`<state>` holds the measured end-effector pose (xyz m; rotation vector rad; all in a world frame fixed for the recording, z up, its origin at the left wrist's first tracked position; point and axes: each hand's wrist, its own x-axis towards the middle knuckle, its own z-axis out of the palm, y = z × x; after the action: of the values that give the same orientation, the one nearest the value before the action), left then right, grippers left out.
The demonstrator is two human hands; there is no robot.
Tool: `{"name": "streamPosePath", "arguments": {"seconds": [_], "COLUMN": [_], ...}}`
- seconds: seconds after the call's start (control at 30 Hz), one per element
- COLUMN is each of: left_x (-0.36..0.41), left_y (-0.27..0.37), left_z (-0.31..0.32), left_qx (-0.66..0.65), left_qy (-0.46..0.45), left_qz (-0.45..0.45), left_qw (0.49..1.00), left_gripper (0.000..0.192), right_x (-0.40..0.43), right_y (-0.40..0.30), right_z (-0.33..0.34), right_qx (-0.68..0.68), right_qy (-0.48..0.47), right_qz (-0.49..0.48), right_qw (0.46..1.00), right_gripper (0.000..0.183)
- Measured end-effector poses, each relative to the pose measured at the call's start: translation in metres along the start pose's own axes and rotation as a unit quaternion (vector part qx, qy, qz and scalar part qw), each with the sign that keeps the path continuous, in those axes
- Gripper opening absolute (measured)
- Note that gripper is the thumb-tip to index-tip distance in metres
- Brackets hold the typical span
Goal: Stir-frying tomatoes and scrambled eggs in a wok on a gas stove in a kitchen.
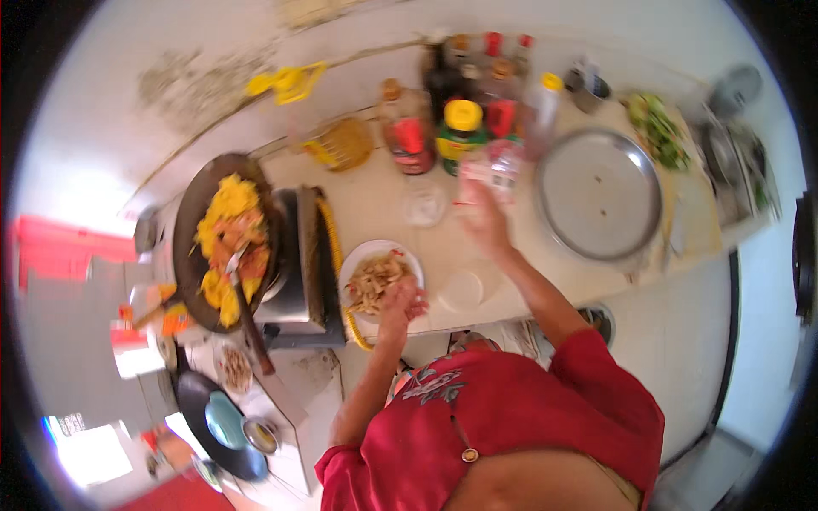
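My left hand [404, 301] is at the right rim of a white plate [416, 263] of cooked pale strips with red bits [374, 281]. Its fingers are loosely bent, and nothing shows in them. Further right, my right hand [489, 220] stretches over the counter, blurred by motion. Its fingertips meet the lower edge of a pink and clear plastic packet [495, 171]; whether they grip it is unclear. A small clear lid or dish [425, 203] lies left of this hand, and a round white bowl or lid [461, 290] below it.
On the stove [291, 255], a wok [185, 249] holds yellow egg and reddish food, with a wooden-handled spatula [246, 313] leaning out. Sauce bottles [409, 137] and a yellow-capped jar [461, 131] line the wall. Right are a metal tray [597, 198], green vegetables [658, 131] and a knife [677, 227].
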<state>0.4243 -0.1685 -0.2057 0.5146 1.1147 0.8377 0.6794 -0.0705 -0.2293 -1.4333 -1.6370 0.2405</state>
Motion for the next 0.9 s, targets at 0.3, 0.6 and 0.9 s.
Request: {"name": "streamPosePath", "arguments": {"seconds": [0.3, 0.6, 0.9], "left_x": [-0.101, -0.116, -0.189], "left_y": [-0.02, 0.013, 0.152], "left_z": [-0.055, -0.041, 0.016], "left_qx": [0.062, 0.195, 0.149], "left_qy": [0.085, 0.023, -0.066], "left_qz": [-0.004, 0.055, 0.313], "left_qw": [0.994, 0.979, 0.935], "left_gripper": [0.045, 0.037, 0.1], "right_x": [0.047, 0.045, 0.093], "right_y": [0.103, -0.008, -0.246], "right_z": [-0.04, -0.076, -0.133], "right_qx": [0.243, 0.137, 0.484], "right_qy": [0.019, 0.132, -0.101], "right_qz": [0.367, -0.031, 0.179], "right_qw": [0.898, 0.981, 0.851], "right_gripper": [0.036, 0.007, 0.013]}}
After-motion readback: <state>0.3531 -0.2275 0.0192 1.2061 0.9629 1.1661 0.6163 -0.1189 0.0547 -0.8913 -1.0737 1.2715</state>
